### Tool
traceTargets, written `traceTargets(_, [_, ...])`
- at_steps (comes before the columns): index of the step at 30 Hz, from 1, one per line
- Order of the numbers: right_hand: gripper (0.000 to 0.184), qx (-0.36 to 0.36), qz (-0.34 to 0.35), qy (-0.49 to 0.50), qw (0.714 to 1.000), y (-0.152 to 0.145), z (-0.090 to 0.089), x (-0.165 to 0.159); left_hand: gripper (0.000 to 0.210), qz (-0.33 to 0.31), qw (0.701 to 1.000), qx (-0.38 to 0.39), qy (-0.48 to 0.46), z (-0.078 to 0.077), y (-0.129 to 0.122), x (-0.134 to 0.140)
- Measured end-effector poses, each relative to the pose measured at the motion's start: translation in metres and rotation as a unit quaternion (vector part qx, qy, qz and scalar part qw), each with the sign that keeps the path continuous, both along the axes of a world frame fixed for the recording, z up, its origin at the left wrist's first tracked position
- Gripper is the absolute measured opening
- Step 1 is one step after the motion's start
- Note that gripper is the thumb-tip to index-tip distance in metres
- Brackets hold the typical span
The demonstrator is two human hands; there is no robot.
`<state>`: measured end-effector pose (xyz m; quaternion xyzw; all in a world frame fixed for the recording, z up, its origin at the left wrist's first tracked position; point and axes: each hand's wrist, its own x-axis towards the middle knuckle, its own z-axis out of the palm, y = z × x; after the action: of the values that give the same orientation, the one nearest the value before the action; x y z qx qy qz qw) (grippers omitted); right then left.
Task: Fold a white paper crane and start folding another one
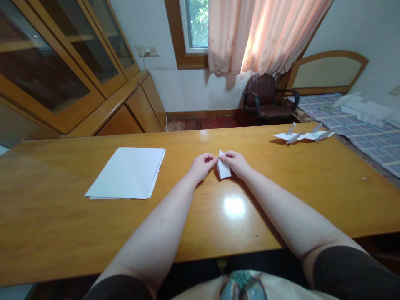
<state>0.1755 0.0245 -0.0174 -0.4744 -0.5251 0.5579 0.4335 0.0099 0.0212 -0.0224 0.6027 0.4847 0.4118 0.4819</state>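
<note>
A small piece of folded white paper (224,168) stands tilted between my hands, just over the middle of the wooden table. Its top comes to a point and its lower end is broader. My left hand (202,165) pinches its left edge with thumb and forefinger. On the other side, my right hand (237,163) is closed on the upper right part of the paper. Some of the folds are hidden behind my fingers.
The wooden table (200,233) spans the view. Left of my hands lies a stack of white paper sheets (128,173). Folded paper cranes (303,136) sit near the far right edge. Beyond are a chair (264,96), a bed (353,121) and a glass-door cabinet (93,83).
</note>
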Motion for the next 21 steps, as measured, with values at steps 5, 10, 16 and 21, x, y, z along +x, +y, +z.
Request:
traceTargets(5, [0.028,-0.001,-0.010,-0.005,1.000,0.0001,0.0018,0.0007,0.024,-0.008,1.000,-0.007,-0.011,0.0011,-0.0015,0.0013])
traceTargets(10, [0.030,0.007,-0.003,-0.002,1.000,0.0000,0.0004,0.0007,0.022,-0.010,0.996,-0.055,-0.069,0.0062,-0.0031,0.0024])
traceTargets(16, [0.030,0.021,-0.002,0.005,1.000,0.0004,-0.0026,-0.0006,0.026,-0.016,0.991,-0.084,-0.104,0.0066,-0.0026,0.0031])
traceTargets(21, [0.031,0.034,-0.020,0.001,0.999,0.0005,-0.0013,-0.0009,0.029,-0.012,0.989,-0.093,-0.117,0.0058,-0.0025,0.0036])
